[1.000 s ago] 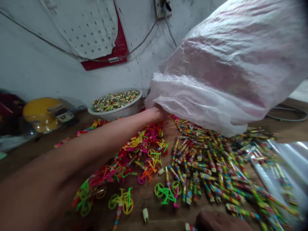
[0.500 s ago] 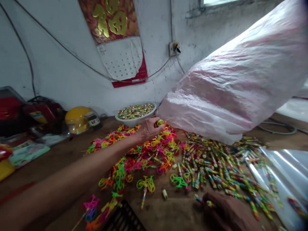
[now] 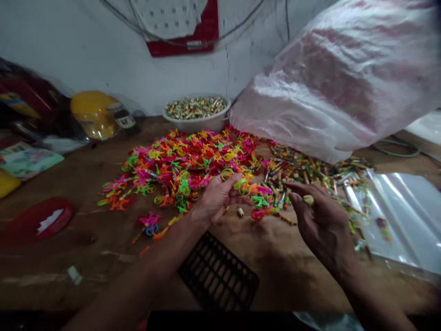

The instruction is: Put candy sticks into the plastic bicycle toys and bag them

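My left hand [image 3: 218,197] is at the front right of a pile of bright plastic bicycle toys [image 3: 179,161], its fingers closed on a yellow-green toy [image 3: 242,185]. To its right, my right hand [image 3: 319,214] holds a small pale piece [image 3: 308,199] against its fingers. Behind the right hand lie many multicoloured patterned sticks [image 3: 303,168]. Between the hands, a toy with a stick [image 3: 272,212] and a small cream piece [image 3: 240,212] rest on the wooden table [image 3: 272,285].
A black slotted tray [image 3: 220,276] lies near the front edge. At the back stand a bowl of small pieces [image 3: 196,120] and a large pinkish plastic bag [image 3: 310,92]. Clear plastic sheets [image 3: 409,216] lie right, a red dish [image 3: 55,218] left.
The view has tilted down. My left hand has drawn back from the rear of the pile toward my right hand, which has lifted off the table with a pale piece.
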`<state>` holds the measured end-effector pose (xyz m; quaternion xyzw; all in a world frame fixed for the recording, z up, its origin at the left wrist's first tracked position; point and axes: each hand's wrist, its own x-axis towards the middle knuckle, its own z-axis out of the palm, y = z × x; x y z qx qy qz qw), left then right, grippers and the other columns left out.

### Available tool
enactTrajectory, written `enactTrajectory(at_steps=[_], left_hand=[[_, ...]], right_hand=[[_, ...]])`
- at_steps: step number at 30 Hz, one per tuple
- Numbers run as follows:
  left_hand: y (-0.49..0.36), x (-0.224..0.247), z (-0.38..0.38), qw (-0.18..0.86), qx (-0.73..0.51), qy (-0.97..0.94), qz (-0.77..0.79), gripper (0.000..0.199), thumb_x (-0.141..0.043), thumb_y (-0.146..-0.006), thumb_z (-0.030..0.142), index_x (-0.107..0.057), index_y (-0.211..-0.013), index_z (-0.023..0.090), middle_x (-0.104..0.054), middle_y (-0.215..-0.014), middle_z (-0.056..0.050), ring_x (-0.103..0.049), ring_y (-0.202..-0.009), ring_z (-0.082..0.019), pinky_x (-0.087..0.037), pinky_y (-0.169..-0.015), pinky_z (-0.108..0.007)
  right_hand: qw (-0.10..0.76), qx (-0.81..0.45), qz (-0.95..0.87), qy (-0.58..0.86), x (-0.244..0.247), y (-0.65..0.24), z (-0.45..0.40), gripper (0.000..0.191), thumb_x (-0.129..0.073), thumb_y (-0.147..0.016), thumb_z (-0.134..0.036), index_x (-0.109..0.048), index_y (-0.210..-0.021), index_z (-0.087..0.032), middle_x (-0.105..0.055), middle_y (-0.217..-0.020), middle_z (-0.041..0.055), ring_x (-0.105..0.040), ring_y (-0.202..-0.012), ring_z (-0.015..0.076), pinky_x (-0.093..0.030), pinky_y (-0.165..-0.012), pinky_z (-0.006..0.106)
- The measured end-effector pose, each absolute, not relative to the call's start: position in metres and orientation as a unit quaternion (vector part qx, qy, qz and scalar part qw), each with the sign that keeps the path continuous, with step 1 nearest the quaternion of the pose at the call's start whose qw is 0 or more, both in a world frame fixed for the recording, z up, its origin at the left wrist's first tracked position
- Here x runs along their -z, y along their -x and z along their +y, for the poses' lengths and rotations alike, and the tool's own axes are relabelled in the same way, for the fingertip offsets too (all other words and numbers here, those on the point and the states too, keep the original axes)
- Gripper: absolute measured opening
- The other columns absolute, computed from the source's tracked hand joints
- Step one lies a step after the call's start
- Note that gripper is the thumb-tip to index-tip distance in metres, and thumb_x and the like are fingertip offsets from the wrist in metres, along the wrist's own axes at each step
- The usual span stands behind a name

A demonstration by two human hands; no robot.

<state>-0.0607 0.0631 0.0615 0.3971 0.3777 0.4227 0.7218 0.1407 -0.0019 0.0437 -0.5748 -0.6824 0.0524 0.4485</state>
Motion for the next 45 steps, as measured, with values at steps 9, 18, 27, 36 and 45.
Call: enactTrajectory(at_steps=[9, 18, 27, 36, 45], left_hand=[[0.045, 0.005, 0.016, 0.607, -0.444, -0.451, 0.481, 0.035, -0.055, -0.085, 0.046, -0.052, -0.107, 0.019, -0.063, -0.069, 0.001, -0.059, -0.043, -0.012, -0.043, -0.033, -0.02], [0.059, -0.008, 0.015, 0.767, -0.362, -0.371, 0.379, 0.026, -0.059, -0.085, 0.035, -0.06, -0.102, 0.016, -0.066, -0.088, -0.003, -0.064, -0.061, -0.012, -0.053, -0.053, -0.022], [0.067, -0.002, 0.016, 0.822, -0.333, -0.28, 0.368, 0.022, -0.061, -0.085, 0.032, -0.062, -0.092, 0.011, -0.064, -0.076, -0.004, -0.063, -0.056, -0.012, -0.052, -0.05, -0.021], [0.07, -0.005, 0.011, 0.854, -0.326, -0.241, 0.326, 0.031, -0.063, -0.084, 0.029, -0.057, -0.112, 0.017, -0.065, -0.091, -0.004, -0.063, -0.059, -0.012, -0.053, -0.053, -0.023], [0.078, -0.003, 0.005, 0.828, -0.346, -0.291, 0.331, 0.026, -0.067, -0.079, 0.015, -0.062, -0.104, 0.013, -0.066, -0.095, -0.007, -0.066, -0.072, -0.014, -0.055, -0.065, -0.026]], right_hand=[[0.347, -0.036, -0.761, 0.547, 0.0, -0.098, -0.018, 0.022, -0.051, -0.09, -0.025, -0.059, -0.11, -0.021, -0.067, -0.104, 0.0067, -0.064, -0.09, 0.0185, -0.05, -0.078, 0.029], [0.384, -0.197, -0.714, 0.551, 0.002, -0.105, -0.01, 0.015, -0.048, -0.091, -0.027, -0.06, -0.098, -0.023, -0.065, -0.084, 0.0014, -0.06, -0.072, 0.0139, -0.047, -0.066, 0.025], [0.436, -0.227, -0.687, 0.535, 0.004, -0.096, -0.017, 0.009, -0.049, -0.089, -0.022, -0.059, -0.089, -0.022, -0.059, -0.086, 0.0021, -0.057, -0.08, 0.0157, -0.047, -0.072, 0.028], [0.431, -0.273, -0.691, 0.512, 0.01, -0.1, -0.021, 0.012, -0.049, -0.09, -0.021, -0.06, -0.094, -0.023, -0.058, -0.087, 0.0022, -0.056, -0.084, 0.0164, -0.044, -0.075, 0.028], [0.451, -0.409, -0.572, 0.55, 0.023, -0.096, -0.029, 0.012, -0.052, -0.089, -0.032, -0.06, -0.089, -0.024, -0.057, -0.079, -0.0004, -0.052, -0.069, 0.0139, -0.043, -0.063, 0.025]])
